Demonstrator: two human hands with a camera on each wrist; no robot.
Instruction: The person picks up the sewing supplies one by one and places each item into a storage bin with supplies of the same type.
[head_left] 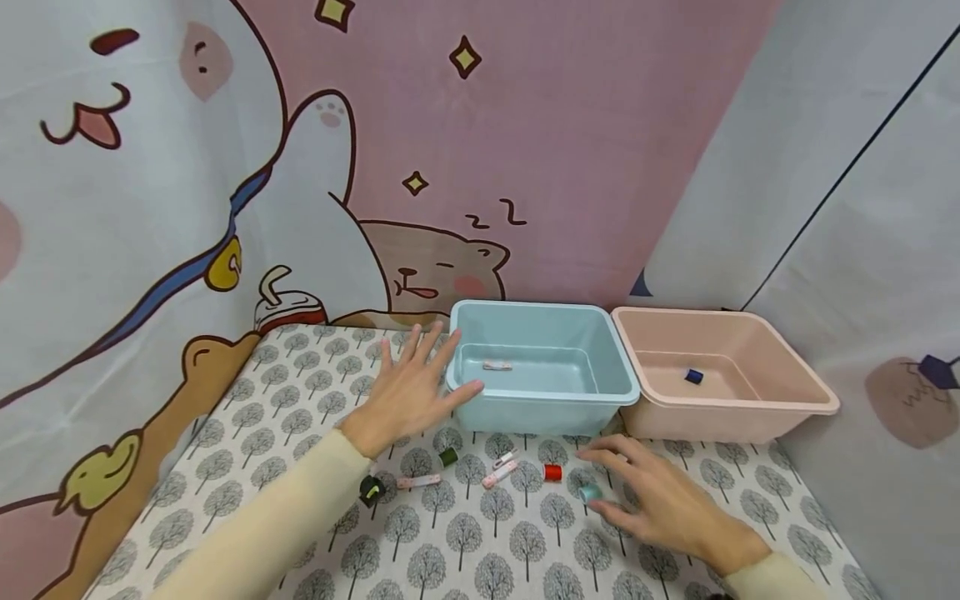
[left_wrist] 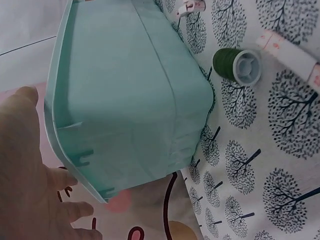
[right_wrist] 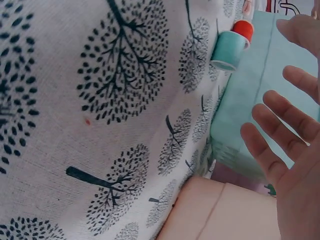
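My left hand (head_left: pixel 412 392) hovers at the left end of the light blue bin (head_left: pixel 547 412), fingers spread and holding nothing. A pink-and-white folded measuring tape (head_left: pixel 497 366) lies inside that bin. Over the cloth on the right is my right hand (head_left: pixel 663 500), fingers apart and slightly bent, with a teal thread spool (head_left: pixel 589 493) close to the thumb tip. Just left of it lies a red thread spool (head_left: pixel 552 472). Farther left are pink-and-white strips (head_left: pixel 500 475), another such strip (head_left: pixel 418 482) and a green thread spool (left_wrist: pixel 230 64).
A pink bin (head_left: pixel 731 425) stands right beside the blue one, with a navy thread spool (head_left: pixel 693 377) inside. A black object (head_left: pixel 371 490) with a yellow-green mark lies near the left forearm. Printed curtains (head_left: pixel 570 167) rise behind the tree-patterned cloth (head_left: pixel 427 567).
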